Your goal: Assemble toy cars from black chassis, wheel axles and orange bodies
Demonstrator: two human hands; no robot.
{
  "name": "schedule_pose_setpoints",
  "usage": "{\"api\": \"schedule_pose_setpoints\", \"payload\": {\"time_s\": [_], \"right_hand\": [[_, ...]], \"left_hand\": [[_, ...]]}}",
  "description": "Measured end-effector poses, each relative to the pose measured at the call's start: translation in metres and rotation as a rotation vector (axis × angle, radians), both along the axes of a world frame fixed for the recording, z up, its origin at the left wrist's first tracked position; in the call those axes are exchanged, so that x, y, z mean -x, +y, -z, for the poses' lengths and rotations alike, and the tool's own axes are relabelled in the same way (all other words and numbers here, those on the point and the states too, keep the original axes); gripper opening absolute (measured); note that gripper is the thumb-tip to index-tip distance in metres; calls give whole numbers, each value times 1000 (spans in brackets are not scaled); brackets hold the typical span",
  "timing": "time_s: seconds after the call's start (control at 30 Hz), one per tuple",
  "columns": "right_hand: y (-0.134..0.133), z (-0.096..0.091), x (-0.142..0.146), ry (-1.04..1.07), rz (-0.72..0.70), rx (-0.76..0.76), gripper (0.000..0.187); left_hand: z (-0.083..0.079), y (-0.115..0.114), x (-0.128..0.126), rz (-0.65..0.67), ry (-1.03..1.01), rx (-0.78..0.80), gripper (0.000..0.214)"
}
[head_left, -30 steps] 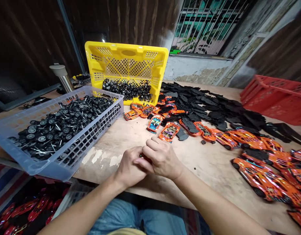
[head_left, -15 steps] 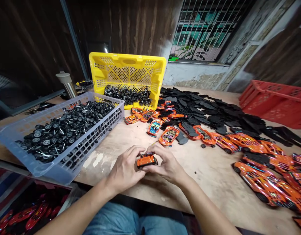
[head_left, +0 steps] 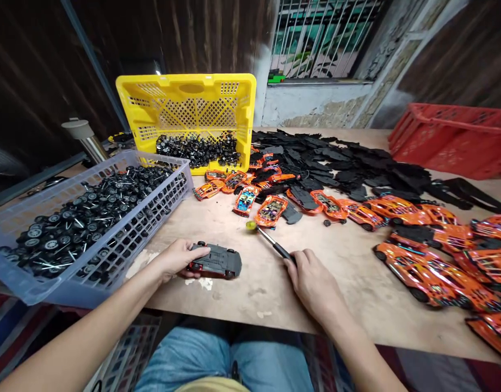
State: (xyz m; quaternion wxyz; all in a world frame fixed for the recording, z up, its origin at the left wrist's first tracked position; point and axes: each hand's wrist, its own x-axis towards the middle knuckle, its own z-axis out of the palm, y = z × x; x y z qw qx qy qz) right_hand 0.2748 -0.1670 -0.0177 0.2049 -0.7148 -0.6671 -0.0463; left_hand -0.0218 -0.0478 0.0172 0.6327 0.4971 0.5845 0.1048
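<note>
A toy car (head_left: 220, 261) is turned bottom up near the table's front, its dark grey underside and wheels showing. My left hand (head_left: 180, 260) grips its left end, thumb on the underside and fingers beneath. In my right hand (head_left: 313, 280) is a small mallet (head_left: 274, 243) with a dark grip, a metal shaft and a yellowish head. The mallet head is slightly blurred, just in front of an orange car body (head_left: 271, 211) that lies with its inside up. Beside that lies another open car body (head_left: 246, 200) with blue parts inside.
A translucent crate (head_left: 168, 198) of wheels on axles stands at left. Behind it, a yellow basket (head_left: 187, 84) lies tipped with more wheel sets. Black chassis plates (head_left: 327, 158) are heaped at the back, orange cars (head_left: 433, 272) at right, before a red crate (head_left: 450, 141).
Both hands held the car together before. It is now upside down in my left hand alone, lower and further left. My right hand has let go and taken up the mallet.
</note>
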Motion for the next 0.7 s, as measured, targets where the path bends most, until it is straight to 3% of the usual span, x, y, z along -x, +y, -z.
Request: {"api": "schedule_pose_setpoints", "payload": {"time_s": [0.1, 0.2, 0.33, 0.5, 0.6, 0.7], "right_hand": [[-24, -16, 10, 327, -54, 88, 26], [-59, -13, 27, 530, -185, 61, 39], [-89, 9, 48, 544, -269, 42, 52], [-89, 27, 54, 446, -245, 87, 58], [-84, 23, 51, 435, -244, 67, 58], [-84, 4, 47, 479, -258, 21, 55]], "left_hand": [[-3, -7, -3, -17, 10, 7, 55], [-3, -14, -4, -19, 30, -12, 56], [-2, -19, -4, 37, 83, -61, 54], [-1, -22, -4, 60, 94, -49, 51], [-1, -24, -5, 24, 77, -39, 52], [0, -26, -5, -9, 53, -40, 53]]}}
